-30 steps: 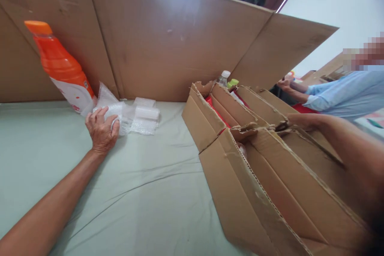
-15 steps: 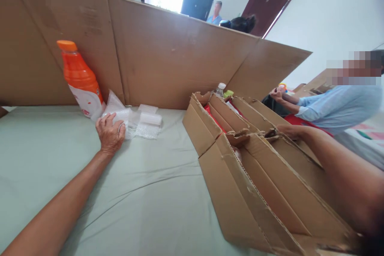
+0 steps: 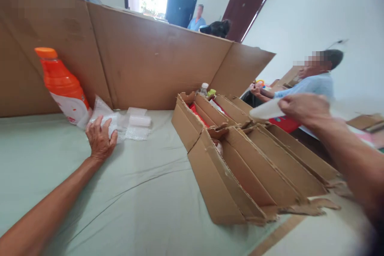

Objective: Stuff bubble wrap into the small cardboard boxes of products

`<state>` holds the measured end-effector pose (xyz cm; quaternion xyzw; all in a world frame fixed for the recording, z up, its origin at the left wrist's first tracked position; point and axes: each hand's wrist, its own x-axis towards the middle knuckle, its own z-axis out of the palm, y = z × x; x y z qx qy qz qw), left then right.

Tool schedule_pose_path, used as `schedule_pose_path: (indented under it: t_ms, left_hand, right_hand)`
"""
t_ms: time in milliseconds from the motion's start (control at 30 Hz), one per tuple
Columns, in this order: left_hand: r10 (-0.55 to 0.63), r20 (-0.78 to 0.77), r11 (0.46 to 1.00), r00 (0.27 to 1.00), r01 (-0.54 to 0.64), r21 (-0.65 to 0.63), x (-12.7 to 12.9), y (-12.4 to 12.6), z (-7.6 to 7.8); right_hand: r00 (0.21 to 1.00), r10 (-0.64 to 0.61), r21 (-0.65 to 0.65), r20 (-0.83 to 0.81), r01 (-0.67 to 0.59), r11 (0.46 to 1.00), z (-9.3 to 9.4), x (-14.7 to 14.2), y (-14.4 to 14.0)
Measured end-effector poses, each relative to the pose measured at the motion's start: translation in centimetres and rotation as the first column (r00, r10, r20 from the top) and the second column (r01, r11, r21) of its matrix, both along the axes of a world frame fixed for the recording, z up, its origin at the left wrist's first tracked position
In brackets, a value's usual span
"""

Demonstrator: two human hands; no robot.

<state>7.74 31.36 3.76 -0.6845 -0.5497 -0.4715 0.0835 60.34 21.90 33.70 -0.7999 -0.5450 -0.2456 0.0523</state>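
Note:
My left hand (image 3: 100, 139) rests on a pile of clear bubble wrap (image 3: 132, 122) lying on the pale green cloth, fingers closed over its near edge. An orange bottle (image 3: 63, 88) leans against the cardboard wall just left of that hand. My right hand (image 3: 303, 108) is raised above the torn cardboard box (image 3: 240, 168) and grips a whitish plastic bottle (image 3: 265, 111), blurred by motion. Inside the box's far end stand a clear bottle with a white cap (image 3: 204, 88) and something with a green top (image 3: 211, 92).
A tall cardboard partition (image 3: 156, 72) walls the back of the green-covered table (image 3: 135, 204). A person in a light blue shirt (image 3: 309, 85) works at the right behind the box. Other people stand beyond the partition near a doorway.
My right hand has come up out of the box holding a whitish bottle. My left hand stays on the bubble wrap. The view has tilted upward and shifted right.

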Motion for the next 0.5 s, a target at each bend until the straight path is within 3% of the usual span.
schedule_pose_path:
  t_ms: [67,100,133,200,267,333,367,400,467,500]
  left_hand:
    - [-0.066,-0.016,0.995,0.998,0.067,0.079,2.6,-1.9,2.3]
    - [-0.103,-0.034,0.987,0.994,0.106,0.122,4.4,-3.2,3.8]
    - [-0.141,-0.057,0.974,0.988,0.149,0.173,6.3,-4.8,5.6]
    - [-0.224,-0.103,0.943,0.969,0.242,0.230,10.0,-8.0,9.2]
    - [-0.300,-0.125,0.912,0.946,0.323,0.254,12.5,-10.4,11.8]
    - [-0.400,-0.148,0.871,0.904,0.426,0.244,13.0,-11.2,12.7]
    - [-0.429,-0.153,0.862,0.890,0.454,0.224,12.4,-10.9,12.6]
    - [-0.432,-0.155,0.870,0.888,0.456,0.189,11.2,-10.2,12.1]
    - [-0.346,-0.149,0.927,0.926,0.362,0.095,7.8,-7.7,10.9]
    - [-0.260,-0.145,0.963,0.955,0.268,0.039,5.9,-6.1,10.4]
  right_hand:
    - [0.994,-0.045,0.124,0.099,0.033,0.992,1.4,-1.8,-1.8]
    - [0.990,0.016,0.186,0.140,-0.043,0.982,1.7,-3.7,-2.6]
    - [0.974,0.154,0.231,0.164,-0.190,0.954,1.6,-6.2,-3.5]
    - [0.875,0.476,0.266,0.087,-0.481,0.835,0.7,-12.1,-4.9]
    - [0.656,0.752,0.239,-0.060,-0.722,0.649,-0.9,-17.5,-5.9]
    - [0.439,0.857,0.219,-0.270,-0.839,0.499,-2.2,-20.0,-6.0]
    - [0.395,0.850,0.236,-0.349,-0.840,0.488,-2.5,-19.9,-5.6]
    - [0.412,0.815,0.252,-0.408,-0.807,0.534,-2.8,-18.9,-4.7]
    - [0.573,0.677,0.276,-0.462,-0.633,0.723,-3.2,-14.9,-2.1]
    - [0.680,0.555,0.203,-0.479,-0.530,0.824,-3.5,-12.4,-0.4]
